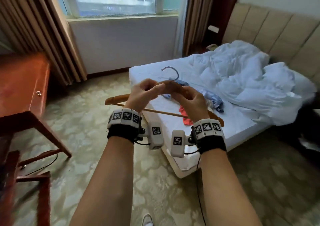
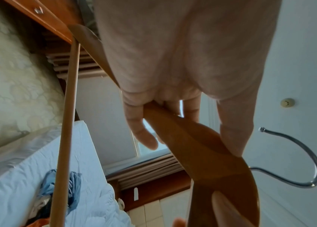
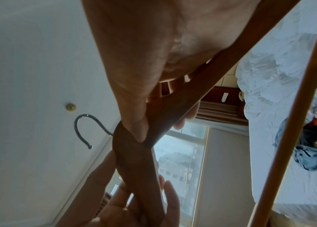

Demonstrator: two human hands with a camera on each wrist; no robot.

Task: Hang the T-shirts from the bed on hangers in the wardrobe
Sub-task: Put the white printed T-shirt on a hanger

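Observation:
I hold a wooden hanger [image 1: 173, 86] with both hands in front of the bed's near corner. My left hand [image 1: 152, 88] grips its left arm beside the middle. My right hand [image 1: 187, 96] grips the right arm. The metal hook [image 1: 174, 72] points away from me and the lower bar [image 1: 164, 112] runs under my wrists. In the left wrist view my fingers [image 2: 140, 126] curl round the hanger [image 2: 192, 142]. In the right wrist view my thumb [image 3: 136, 122] presses on the hanger [image 3: 165, 121]. A crumpled blue T-shirt [image 1: 213, 100] and an orange one [image 1: 186, 117] lie on the bed [image 1: 233, 127].
A rumpled white duvet [image 1: 242, 80] covers the far half of the bed, against a padded headboard [image 1: 277, 32]. A red-brown wooden desk [image 1: 22, 87] and chair [image 1: 39, 187] stand at the left. Curtains [image 1: 57, 40] flank the window. Patterned carpet lies between desk and bed.

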